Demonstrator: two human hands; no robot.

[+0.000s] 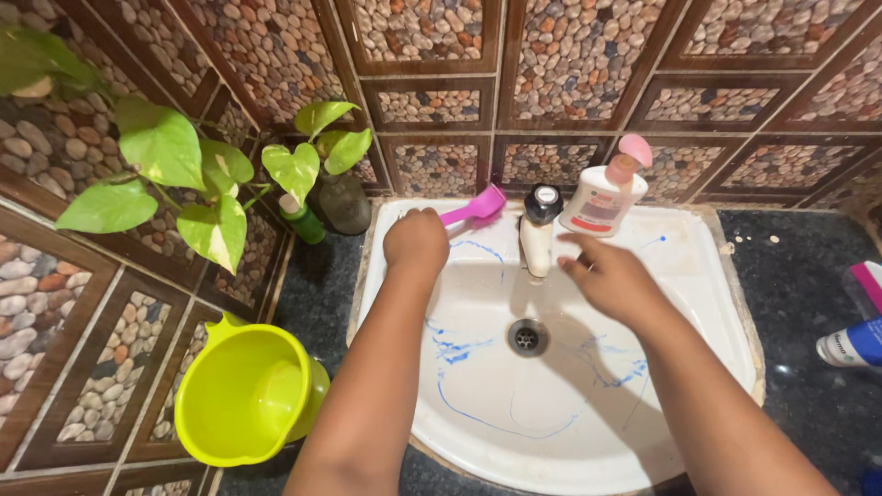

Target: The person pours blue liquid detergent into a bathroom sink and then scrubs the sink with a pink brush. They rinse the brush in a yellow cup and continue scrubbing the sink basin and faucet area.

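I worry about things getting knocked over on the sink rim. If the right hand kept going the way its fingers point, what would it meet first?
Probably the tap: the right hand points up-left toward it, fingertips almost there. The pump bottle stands just behind; depth is unclear.

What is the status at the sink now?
Left hand grips pink brush on sink rim. Right hand open beside tap. Lotion bottle behind.

Both forearms are bare, no sleeves reaching them; the right hand (pixel 611 280) wears a thin ring on one finger.
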